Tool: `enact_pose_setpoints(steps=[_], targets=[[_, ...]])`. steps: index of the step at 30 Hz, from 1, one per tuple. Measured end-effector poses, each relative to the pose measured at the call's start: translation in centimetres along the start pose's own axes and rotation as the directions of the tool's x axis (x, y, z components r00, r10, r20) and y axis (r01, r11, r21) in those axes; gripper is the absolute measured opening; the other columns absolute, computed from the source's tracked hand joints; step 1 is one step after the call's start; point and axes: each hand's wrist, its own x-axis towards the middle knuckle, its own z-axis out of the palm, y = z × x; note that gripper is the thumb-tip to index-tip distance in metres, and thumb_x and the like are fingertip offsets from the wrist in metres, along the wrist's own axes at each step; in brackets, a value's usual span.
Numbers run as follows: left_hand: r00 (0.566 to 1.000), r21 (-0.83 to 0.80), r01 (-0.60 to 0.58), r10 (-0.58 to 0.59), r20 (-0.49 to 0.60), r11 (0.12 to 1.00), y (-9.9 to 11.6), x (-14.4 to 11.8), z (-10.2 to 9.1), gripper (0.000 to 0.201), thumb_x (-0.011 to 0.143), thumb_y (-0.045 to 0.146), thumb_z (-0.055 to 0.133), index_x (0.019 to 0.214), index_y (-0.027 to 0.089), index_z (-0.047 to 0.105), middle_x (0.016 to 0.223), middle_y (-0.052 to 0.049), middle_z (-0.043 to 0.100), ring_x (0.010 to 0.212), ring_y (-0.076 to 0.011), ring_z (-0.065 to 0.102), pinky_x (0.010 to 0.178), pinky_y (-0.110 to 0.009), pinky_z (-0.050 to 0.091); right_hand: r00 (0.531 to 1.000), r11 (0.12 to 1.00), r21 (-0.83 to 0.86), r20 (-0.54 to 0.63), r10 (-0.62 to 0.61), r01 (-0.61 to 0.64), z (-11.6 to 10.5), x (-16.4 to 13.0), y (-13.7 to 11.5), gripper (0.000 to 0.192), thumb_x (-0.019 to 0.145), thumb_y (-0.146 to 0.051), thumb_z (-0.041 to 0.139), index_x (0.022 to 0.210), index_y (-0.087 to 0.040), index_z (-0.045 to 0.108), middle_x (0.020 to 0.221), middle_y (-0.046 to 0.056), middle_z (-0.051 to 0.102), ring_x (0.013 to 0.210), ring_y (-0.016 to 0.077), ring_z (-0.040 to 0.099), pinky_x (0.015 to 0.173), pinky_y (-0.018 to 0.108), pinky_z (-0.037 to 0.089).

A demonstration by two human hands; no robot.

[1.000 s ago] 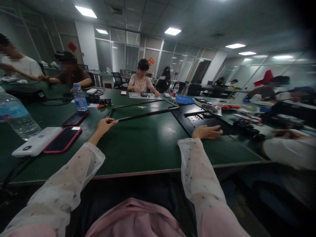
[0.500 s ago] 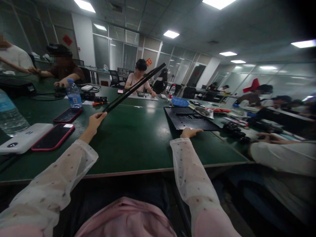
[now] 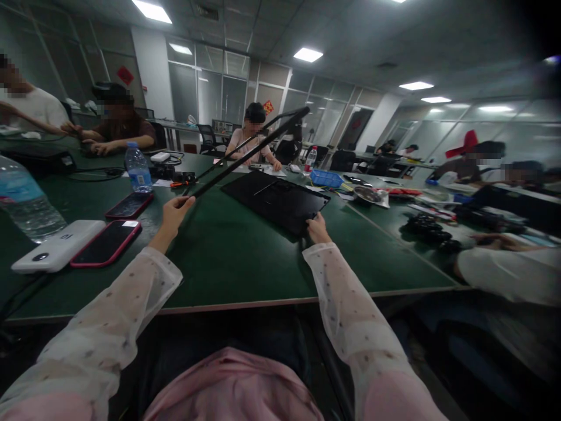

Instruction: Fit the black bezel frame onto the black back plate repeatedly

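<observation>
My left hand point(image 3: 172, 215) pinches the near end of a thin black rectangular frame point(image 3: 258, 151), which is raised at a slant above the table, its far end up to the right. With the fingers of my right hand point(image 3: 319, 227) I grip the near right corner of a flat black panel point(image 3: 280, 202), like the back cover of a screen. The panel lies low over the green table point(image 3: 245, 257), its inner side up with a thin light line on it; I cannot tell whether it fully touches the tabletop. The far end of the frame hangs beyond the panel.
To the left are two phones point(image 3: 106, 242), a white power bank point(image 3: 59, 245) and water bottles point(image 3: 139, 166). A blue basket point(image 3: 328, 178), a shiny round item in clear wrapping point(image 3: 371, 196) and black parts point(image 3: 429, 233) lie to the right. A co-worker's sleeve point(image 3: 508, 272) is at the right edge.
My right hand has brought the black panel leftward and turned it, toward the middle of the table. The black frame in my left hand has tilted so its opening shows more.
</observation>
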Motion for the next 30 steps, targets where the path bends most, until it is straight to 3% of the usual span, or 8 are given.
enact_pose_setpoints(steps=[5, 8, 10, 14, 17, 20, 24, 30], targets=[[0.989, 0.178, -0.116, 0.097, 0.115, 0.977, 0.4, 0.2, -0.1, 0.043, 0.078, 0.052, 0.085, 0.104, 0.018, 0.078, 0.106, -0.01, 0.077, 0.103, -0.027, 0.072, 0.094, -0.036, 0.055, 0.992, 0.991, 0.044, 0.027, 0.125, -0.126, -0.7, 1.2, 0.4, 0.061, 0.066, -0.011, 0.062, 0.126, -0.02, 0.068, 0.092, 0.001, 0.076, 0.083, 0.0188, 0.072, 0.08, 0.033, 0.064], [0.971, 0.312, -0.201, 0.148, 0.185, 0.928, 0.6, -0.1, -0.1, 0.039, 0.079, 0.052, 0.086, 0.103, 0.021, 0.08, 0.109, -0.009, 0.077, 0.108, -0.0287, 0.069, 0.1, -0.039, 0.053, 0.993, 0.995, -0.099, -0.114, 0.017, -0.029, -1.2, 1.7, 0.0, 0.04, 0.077, -0.019, 0.066, 0.116, -0.018, 0.07, 0.097, 0.006, 0.077, 0.098, 0.0224, 0.072, 0.092, 0.039, 0.062], [0.958, 0.376, -0.257, 0.181, 0.224, 0.89, 0.7, -0.6, -0.1, 0.039, 0.078, 0.052, 0.088, 0.101, 0.021, 0.081, 0.11, -0.01, 0.076, 0.11, -0.0303, 0.068, 0.103, -0.042, 0.052, 0.986, 0.997, -0.076, -0.158, -0.045, 0.033, -1.6, 1.6, -1.0, 0.025, 0.088, -0.034, 0.066, 0.108, -0.02, 0.068, 0.103, 0.009, 0.077, 0.109, 0.0247, 0.072, 0.097, 0.041, 0.062], [0.919, 0.442, -0.366, 0.243, 0.31, 0.819, 0.7, -1.1, 0.1, 0.037, 0.077, 0.049, 0.092, 0.101, 0.022, 0.083, 0.109, -0.01, 0.076, 0.112, -0.0319, 0.066, 0.104, -0.045, 0.049, 0.997, 0.982, 0.188, 0.07, -0.009, -0.004, -2.9, 0.4, -3.7, 0.038, 0.094, -0.064, 0.065, 0.098, -0.025, 0.063, 0.104, 0.013, 0.079, 0.116, 0.0301, 0.074, 0.091, 0.044, 0.066], [0.896, 0.472, -0.421, 0.274, 0.35, 0.775, 0.5, -0.8, 0.2, 0.034, 0.08, 0.045, 0.091, 0.104, 0.023, 0.083, 0.112, -0.011, 0.076, 0.115, -0.0326, 0.065, 0.105, -0.045, 0.048, 0.991, 0.971, 0.237, 0.132, -0.014, -0.018, -3.3, -0.1, -4.1, 0.032, 0.086, -0.05, 0.08, 0.097, -0.025, 0.064, 0.101, 0.009, 0.079, 0.11, 0.0266, 0.076, 0.092, 0.04, 0.065], [0.876, 0.523, -0.458, 0.267, 0.401, 0.719, 0.0, -0.2, 0.4, 0.03, 0.086, 0.045, 0.087, 0.107, 0.024, 0.082, 0.117, -0.011, 0.077, 0.122, -0.034, 0.063, 0.108, -0.047, 0.045, 0.996, 0.99, 0.116, 0.035, -0.086, 0.081, -2.6, 0.4, -2.8, 0.028, 0.081, -0.029, 0.081, 0.105, -0.023, 0.068, 0.1, 0.006, 0.079, 0.108, 0.0235, 0.075, 0.103, 0.041, 0.06], [0.867, 0.614, -0.461, 0.176, 0.467, 0.641, -0.9, 0.3, 1.0, 0.031, 0.094, 0.051, 0.078, 0.112, 0.027, 0.081, 0.127, -0.012, 0.076, 0.13, -0.0358, 0.058, 0.108, -0.05, 0.042, 0.972, 0.962, -0.168, -0.063, -0.228, 0.215, -1.3, 1.2, -1.0, 0.035, 0.085, -0.023, 0.068, 0.12, -0.019, 0.071, 0.124, 0.012, 0.077, 0.128, 0.0283, 0.067, 0.121, 0.052, 0.047], [0.838, 0.649, -0.495, 0.121, 0.532, 0.578, -1.8, 0.3, 2.1, 0.033, 0.096, 0.055, 0.073, 0.11, 0.026, 0.08, 0.132, -0.013, 0.074, 0.129, -0.036, 0.06, 0.111, -0.052, 0.037, 0.967, 0.884, -0.417, -0.042, -0.252, 0.212, -0.8, 0.1, 0.1, 0.045, 0.091, -0.023, 0.057, 0.135, -0.019, 0.064, 0.14, 0.017, 0.07, 0.139, 0.0346, 0.06, 0.125, 0.058, 0.042]])
